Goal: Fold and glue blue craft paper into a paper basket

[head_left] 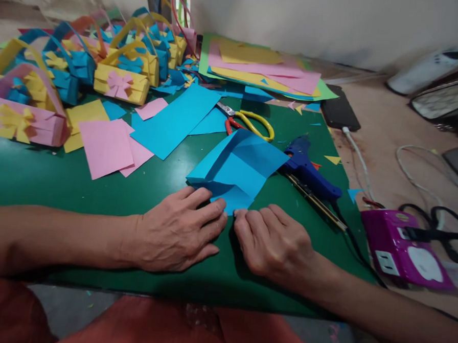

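A creased blue paper sheet lies on the green tabletop in front of me, with its left part folded up. My left hand rests palm down at the sheet's near left edge, its fingers loosely stretched and the thumb apart. Curled closed, my right hand has thumb and forefinger at the sheet's near corner; the exact grip is partly hidden. Just behind the sheet are scissors with yellow and red handles. A blue glue gun lies to its right.
Several small paper handbags with bows crowd the back left. Pink cards and a flat blue sheet lie nearer. Behind are stacked coloured papers and a phone. A purple power socket box with cables stands right.
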{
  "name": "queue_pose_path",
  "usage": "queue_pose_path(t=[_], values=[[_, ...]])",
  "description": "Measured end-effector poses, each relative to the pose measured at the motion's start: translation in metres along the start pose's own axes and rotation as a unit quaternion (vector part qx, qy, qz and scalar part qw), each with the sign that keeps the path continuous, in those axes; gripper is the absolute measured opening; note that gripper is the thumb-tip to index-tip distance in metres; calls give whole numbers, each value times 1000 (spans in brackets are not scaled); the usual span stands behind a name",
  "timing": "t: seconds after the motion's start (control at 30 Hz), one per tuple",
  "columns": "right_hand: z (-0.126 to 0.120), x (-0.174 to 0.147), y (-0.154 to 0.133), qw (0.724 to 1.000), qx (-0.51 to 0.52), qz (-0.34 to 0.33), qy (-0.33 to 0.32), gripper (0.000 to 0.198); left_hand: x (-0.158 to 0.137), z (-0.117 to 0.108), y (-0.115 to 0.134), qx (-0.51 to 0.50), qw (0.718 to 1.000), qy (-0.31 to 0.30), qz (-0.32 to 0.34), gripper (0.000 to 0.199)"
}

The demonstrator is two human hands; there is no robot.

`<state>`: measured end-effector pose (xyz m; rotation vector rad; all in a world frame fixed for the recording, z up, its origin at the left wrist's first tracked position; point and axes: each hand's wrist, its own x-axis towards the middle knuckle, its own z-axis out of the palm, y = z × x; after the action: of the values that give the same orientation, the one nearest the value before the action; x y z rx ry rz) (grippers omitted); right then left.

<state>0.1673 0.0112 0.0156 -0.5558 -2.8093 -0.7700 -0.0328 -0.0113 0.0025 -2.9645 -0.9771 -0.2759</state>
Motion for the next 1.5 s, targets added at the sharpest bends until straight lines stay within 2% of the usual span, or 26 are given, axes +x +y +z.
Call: queue_pose_path(t=[0.13,0.33,0.57,0.67,0.9,1.2,1.33,1.5], values=[[1,3,-3,999,10,-25,22,18,-1,1,0,-1,1000,14,7,44],[2,-2,-1,1000,4,2,10,15,-3,3,0,-10,999,41,12,39],[3,6,-7,999,20,-15,31,17,-4,5,0,-12,997,68,16,37],[3,2,-5,1000,9,-9,26,17,-4,4,0,-10,998,57,17,38],[1,-9,2,1000,1,5,15,17,-1,0,-1,-16,1000,-25,-3,45],[0,-14,8,999,17,45,-9,19,0,-3,-1,-6,999,-33,-12,49],[-2,-14,6,997,69,22,7,23,0,-2,0,-5,999,-36,-6,50],[-3,-9,2,996,68,38,-47,31,1,-2,1,-1,999,-44,-9,53]])
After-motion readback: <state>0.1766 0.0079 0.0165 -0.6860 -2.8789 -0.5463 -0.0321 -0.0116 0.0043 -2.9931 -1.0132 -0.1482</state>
